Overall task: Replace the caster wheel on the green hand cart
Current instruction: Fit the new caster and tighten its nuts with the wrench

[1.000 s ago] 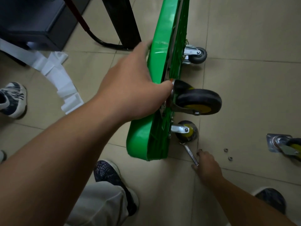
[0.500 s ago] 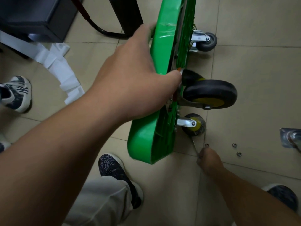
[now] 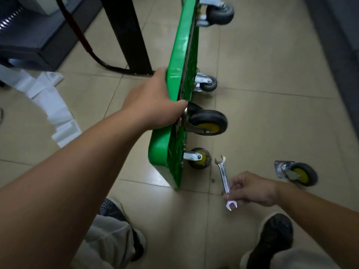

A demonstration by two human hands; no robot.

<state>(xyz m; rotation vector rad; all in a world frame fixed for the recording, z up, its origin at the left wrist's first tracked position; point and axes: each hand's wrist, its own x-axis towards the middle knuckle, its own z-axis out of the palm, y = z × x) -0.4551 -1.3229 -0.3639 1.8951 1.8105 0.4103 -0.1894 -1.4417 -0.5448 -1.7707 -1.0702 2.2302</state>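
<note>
Green cart (image 3: 177,55) stands on edge, left hand (image 3: 153,105) curled over its rim; at five o'clock, right hand (image 3: 252,189) pinches a wrench (image 3: 223,173).

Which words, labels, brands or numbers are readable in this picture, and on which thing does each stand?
No text can be read in this picture.
The wrench: any stamp on its shank is too blurred to read.
The green hand cart: no label shows.
The loose caster wheel: no legible marking.
</note>
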